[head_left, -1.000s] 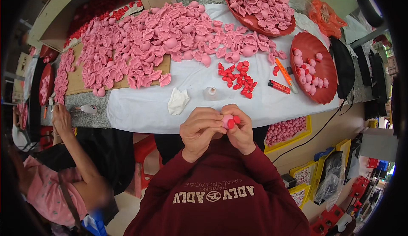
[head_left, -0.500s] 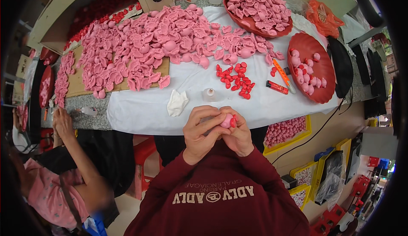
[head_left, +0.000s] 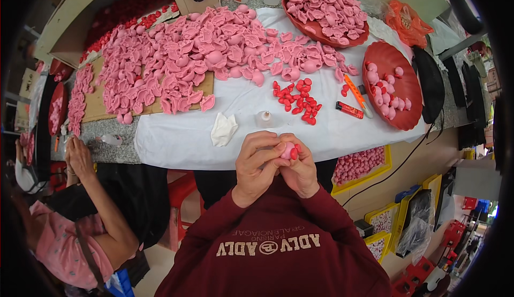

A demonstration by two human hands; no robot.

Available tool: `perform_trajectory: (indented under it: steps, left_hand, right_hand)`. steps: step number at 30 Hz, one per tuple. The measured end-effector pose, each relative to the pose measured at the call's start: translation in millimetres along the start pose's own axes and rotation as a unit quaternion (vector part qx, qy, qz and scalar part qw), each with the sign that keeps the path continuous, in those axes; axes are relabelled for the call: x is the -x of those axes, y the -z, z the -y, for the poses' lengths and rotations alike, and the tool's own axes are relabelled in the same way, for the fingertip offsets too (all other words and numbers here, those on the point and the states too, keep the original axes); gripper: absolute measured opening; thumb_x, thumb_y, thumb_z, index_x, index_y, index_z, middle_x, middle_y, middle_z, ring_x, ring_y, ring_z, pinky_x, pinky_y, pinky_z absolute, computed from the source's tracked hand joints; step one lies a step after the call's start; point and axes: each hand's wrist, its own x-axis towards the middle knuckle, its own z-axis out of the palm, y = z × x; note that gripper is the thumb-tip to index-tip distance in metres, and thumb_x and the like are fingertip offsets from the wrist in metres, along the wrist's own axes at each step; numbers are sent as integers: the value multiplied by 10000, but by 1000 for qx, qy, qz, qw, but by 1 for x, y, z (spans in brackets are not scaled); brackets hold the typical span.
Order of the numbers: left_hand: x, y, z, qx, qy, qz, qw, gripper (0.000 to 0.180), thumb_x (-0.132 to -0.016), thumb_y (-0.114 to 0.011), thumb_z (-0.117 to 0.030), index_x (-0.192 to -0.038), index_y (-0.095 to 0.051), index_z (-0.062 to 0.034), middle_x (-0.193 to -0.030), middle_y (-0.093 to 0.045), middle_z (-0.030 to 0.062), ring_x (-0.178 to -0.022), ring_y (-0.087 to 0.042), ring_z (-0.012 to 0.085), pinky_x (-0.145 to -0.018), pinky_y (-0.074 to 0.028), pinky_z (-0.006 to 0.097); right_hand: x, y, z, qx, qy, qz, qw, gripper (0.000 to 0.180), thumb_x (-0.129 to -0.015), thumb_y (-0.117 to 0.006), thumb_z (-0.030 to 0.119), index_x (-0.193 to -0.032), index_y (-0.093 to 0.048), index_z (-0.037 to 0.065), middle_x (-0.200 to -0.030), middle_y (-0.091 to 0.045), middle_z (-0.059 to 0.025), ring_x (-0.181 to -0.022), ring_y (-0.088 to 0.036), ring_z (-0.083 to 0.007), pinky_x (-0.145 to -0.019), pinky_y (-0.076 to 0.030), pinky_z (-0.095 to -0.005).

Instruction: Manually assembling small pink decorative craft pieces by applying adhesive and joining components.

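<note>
Between my two hands, just off the table's front edge, is a small round pink toy part with red pieces on it (head_left: 288, 151). My left hand (head_left: 255, 167) pinches it from the left with thumb and fingers. My right hand (head_left: 301, 173) is closed round its right side, where the red pieces show. The fingers hide much of the part. Beyond them stand a small clear bottle (head_left: 264, 119) and a crumpled white cloth (head_left: 224, 129). Farther off lie loose red pieces (head_left: 308, 104) on the white tablecloth (head_left: 176, 136).
A big heap of pink shells (head_left: 182, 61) spreads across the far left. Red bowls hold pink shells (head_left: 326, 8) and pink-and-red parts (head_left: 393, 104). An orange knife (head_left: 353, 90) and a red tube (head_left: 349, 109) lie at right. A co-worker's hand (head_left: 80, 158) is at left.
My hands keep hold of the pink part and have shifted only slightly, with the part turning a little between the fingers. The co-worker's arm at left has moved slightly.
</note>
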Motion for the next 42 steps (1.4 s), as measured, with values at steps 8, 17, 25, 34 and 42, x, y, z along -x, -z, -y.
perform_trajectory:
  steps: [8,17,25,34,42]
  left_hand:
    - [1,0,0,-2,9,-2,1000,241,-679,-700,-40,-911,-636,-57,-950,-564,86,-950,-519,254,-795,-429,332]
    - [10,-5,2,128,74,-12,989,235,-723,-664,4,-933,-574,-50,-1003,-521,84,-1016,-489,242,-853,-409,333]
    - [2,16,-16,4,221,51,974,212,-690,-667,39,-896,-663,-11,-974,-597,129,-898,-569,198,-783,-452,289]
    - [-8,7,-6,-60,48,-19,997,244,-622,-700,59,-856,-654,12,-912,-631,132,-869,-614,264,-739,-499,308]
    - [4,11,-10,114,194,-57,973,316,-619,-687,96,-921,-623,27,-959,-619,158,-893,-599,220,-758,-483,304]
  right_hand:
    - [0,-1,2,3,-12,-1,1000,348,-847,-586,206,-1095,-485,-18,-1034,-467,-52,-938,-478,-131,-803,-402,-253]
    - [3,-7,7,88,11,-32,996,324,-848,-581,184,-1085,-508,-24,-1036,-461,-54,-946,-485,-141,-813,-401,-253]
    - [-13,20,82,456,126,-157,867,45,-819,-500,-2,-858,-522,3,-886,-495,-21,-784,-438,-80,-688,-374,-217]
    - [-7,-2,66,448,-15,-58,892,335,-819,-433,13,-1149,-485,0,-913,-559,-52,-839,-512,-92,-724,-405,-212]
    - [-9,-17,46,288,-91,-32,953,316,-900,-493,170,-1162,-470,-4,-922,-546,-40,-837,-504,-85,-739,-416,-225]
